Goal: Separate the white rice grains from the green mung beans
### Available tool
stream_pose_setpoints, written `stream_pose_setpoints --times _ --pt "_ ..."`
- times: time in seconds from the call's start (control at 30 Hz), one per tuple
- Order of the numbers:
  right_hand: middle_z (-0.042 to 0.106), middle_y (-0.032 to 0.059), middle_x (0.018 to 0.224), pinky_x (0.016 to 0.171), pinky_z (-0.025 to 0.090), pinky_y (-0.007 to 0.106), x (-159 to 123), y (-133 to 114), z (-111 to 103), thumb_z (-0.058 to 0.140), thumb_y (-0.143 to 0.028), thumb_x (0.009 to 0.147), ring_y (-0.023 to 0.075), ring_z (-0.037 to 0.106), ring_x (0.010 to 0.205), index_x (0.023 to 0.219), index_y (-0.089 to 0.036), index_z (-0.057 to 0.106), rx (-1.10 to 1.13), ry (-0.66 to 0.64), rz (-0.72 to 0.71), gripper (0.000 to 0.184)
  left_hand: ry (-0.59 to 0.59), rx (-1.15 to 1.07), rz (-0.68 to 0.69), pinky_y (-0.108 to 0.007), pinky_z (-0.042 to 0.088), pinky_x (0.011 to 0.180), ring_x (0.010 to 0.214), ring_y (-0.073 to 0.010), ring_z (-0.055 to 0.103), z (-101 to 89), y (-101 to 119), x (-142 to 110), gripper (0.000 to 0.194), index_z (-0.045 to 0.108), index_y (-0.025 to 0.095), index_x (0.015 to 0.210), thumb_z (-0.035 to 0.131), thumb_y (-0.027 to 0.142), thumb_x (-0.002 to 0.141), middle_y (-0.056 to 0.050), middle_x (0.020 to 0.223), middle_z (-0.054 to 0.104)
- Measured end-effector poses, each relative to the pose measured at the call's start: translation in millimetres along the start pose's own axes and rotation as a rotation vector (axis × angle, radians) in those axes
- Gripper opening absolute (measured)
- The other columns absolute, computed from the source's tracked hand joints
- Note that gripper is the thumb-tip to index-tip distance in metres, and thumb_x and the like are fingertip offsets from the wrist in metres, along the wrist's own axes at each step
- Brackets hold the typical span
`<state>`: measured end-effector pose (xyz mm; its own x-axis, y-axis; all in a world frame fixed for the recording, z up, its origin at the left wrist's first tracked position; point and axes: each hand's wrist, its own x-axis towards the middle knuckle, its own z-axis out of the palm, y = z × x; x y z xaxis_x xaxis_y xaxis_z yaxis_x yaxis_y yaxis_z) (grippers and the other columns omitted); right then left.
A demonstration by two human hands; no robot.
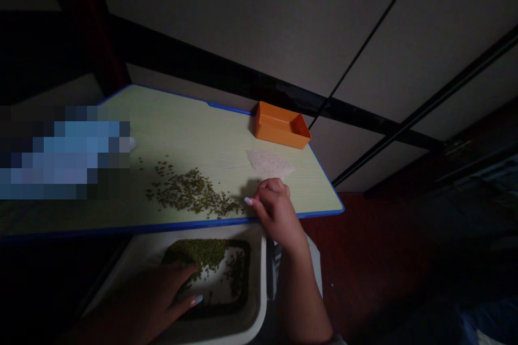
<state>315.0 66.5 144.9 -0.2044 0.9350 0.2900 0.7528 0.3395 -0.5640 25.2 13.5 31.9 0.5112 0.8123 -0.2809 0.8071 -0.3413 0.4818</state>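
Loose green beans, which look like mung beans [190, 188], lie scattered with paler grains on the pale-green table. My right hand [277, 207] rests at the right end of this scatter, fingers curled under and thumb pointing left. Whatever it may hold is hidden. Just beyond the knuckles is a small heap of white, rice-like grains [269, 163]. Below the table edge, my left hand [170, 285] reaches into a white basin [259, 302]. Its thumb and forefinger are apart near the heaped green beans [198, 253]; the other fingers are in shadow.
An orange rectangular box [279, 132] stands at the table's far right corner. The table [174, 113] has a raised blue edge. A pixelated patch covers its left side. Cabinet panels [259, 21] rise behind, and dark red floor [348, 259] shows at right.
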Motion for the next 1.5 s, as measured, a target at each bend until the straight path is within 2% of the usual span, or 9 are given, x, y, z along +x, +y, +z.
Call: stream_pose_setpoints --times 0.47,0.6,0.77,0.97,1.17,1.5 --pt "0.075 0.0078 0.107 0.102 0.043 0.044 3 -3 3 0.077 -0.019 0.107 0.0289 0.065 0.115 0.087 -0.022 0.072 -0.083 0.023 0.036 0.020 0.050 -0.001 0.036 -0.047 0.070 0.110 0.125 -0.0382 0.088 5.6 -4 1 0.044 0.089 0.033 0.131 0.070 0.049 0.095 -0.009 0.134 0.093" --pt "0.075 0.0082 0.109 0.102 0.043 0.044 3 -3 2 0.076 -0.021 0.108 0.0287 0.064 0.115 0.087 -0.023 0.073 -0.109 0.026 0.050 0.021 0.052 -0.014 0.041 -0.051 0.070 0.110 0.125 -0.0393 0.088 9.0 -7 1 0.044 0.089 0.032 0.132 0.069 0.048 0.096 -0.011 0.134 0.093" --pt "0.075 0.0078 0.107 0.101 0.043 0.044 3 -4 3 0.075 -0.023 0.109 0.0286 0.063 0.114 0.086 -0.024 0.072 -0.073 0.026 0.024 0.023 0.040 -0.040 0.043 -0.052 0.071 0.108 0.122 -0.0401 0.089 2.7 -2 -2 0.044 0.089 0.032 0.129 0.068 0.050 0.096 -0.011 0.132 0.093" --pt "0.074 0.0076 0.106 0.101 0.043 0.044 0 -4 1 0.075 -0.023 0.108 0.0285 0.062 0.111 0.084 -0.024 0.070 -0.062 0.042 0.014 0.025 -0.020 -0.023 -0.006 -0.054 0.068 0.114 0.130 -0.0418 0.086 -3.5 5 -2 0.052 0.088 0.029 0.136 0.064 0.051 0.095 -0.014 0.140 0.091" --pt "0.073 0.0071 0.104 0.101 0.043 0.043 0 -4 1 0.075 -0.022 0.108 0.0285 0.063 0.112 0.084 -0.024 0.068 -0.042 0.021 0.005 0.025 0.011 -0.040 0.008 -0.052 0.069 0.109 0.125 -0.0408 0.088 -2.5 4 -3 0.045 0.090 0.031 0.128 0.066 0.049 0.095 -0.012 0.133 0.093" --pt "0.073 0.0067 0.104 0.102 0.044 0.044 -1 -1 2 0.075 -0.023 0.108 0.0279 0.063 0.111 0.083 -0.024 0.069 -0.007 0.011 0.005 0.026 0.017 -0.005 0.008 -0.050 0.068 0.110 0.125 -0.0386 0.087 -2.2 4 -3 0.046 0.089 0.031 0.131 0.066 0.048 0.095 -0.011 0.135 0.092"
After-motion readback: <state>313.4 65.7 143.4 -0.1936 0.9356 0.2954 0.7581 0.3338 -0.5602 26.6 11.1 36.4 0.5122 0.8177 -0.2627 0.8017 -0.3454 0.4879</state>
